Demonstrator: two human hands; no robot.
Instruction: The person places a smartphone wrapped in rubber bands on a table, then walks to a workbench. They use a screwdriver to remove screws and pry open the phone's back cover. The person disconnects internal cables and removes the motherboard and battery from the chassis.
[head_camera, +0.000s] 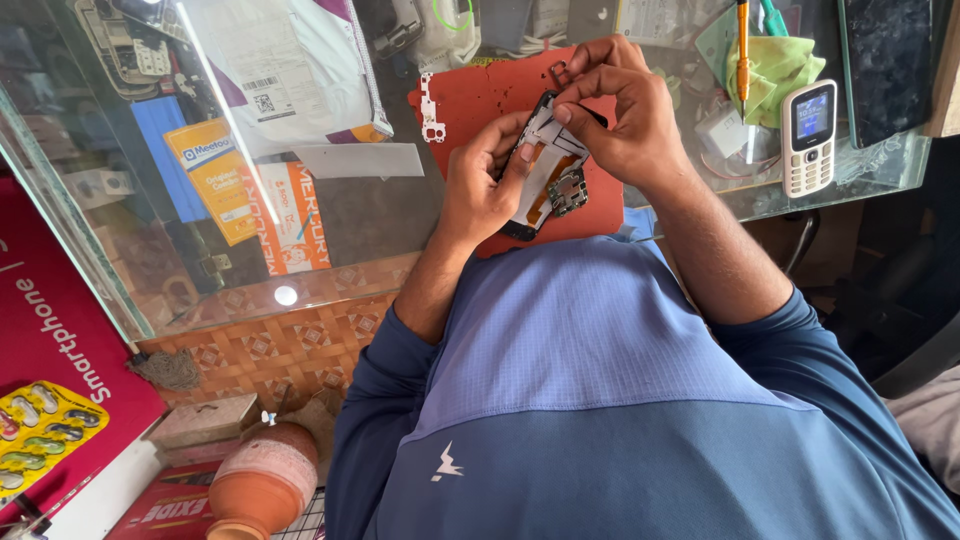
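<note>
Two hands are seen at work over a red mat (480, 100), and every place here is told from that mat. Nearest to the camera, well below the mat, a clay pot (262, 480) is seen down by the floor. Just above the near edge of the mat, an opened phone (548, 175) is held up in the air. Its back cover is already off, so the orange strip and the small metal parts inside can be seen. The left hand (480, 185) is wrapped around the left side of the phone, with the thumb pressed on its top edge. The right hand (625, 115) is set over the top right of the phone, and its fingers (585, 90) are pinched close together on a small part there. What is pinched cannot be told, because it is too small. A white metal strip (431, 108) is laid loose on the left part of the mat, apart from the phone. So the opening looks done, and the work inside looks only partly done; nothing is put back together yet. To the right of the mat, a small white keypad phone (809, 135) is laid on the glass counter (350, 200). Farther off, past the right top corner of the mat, an orange screwdriver (743, 45) and a green cloth (785, 65) are left untouched.
</note>
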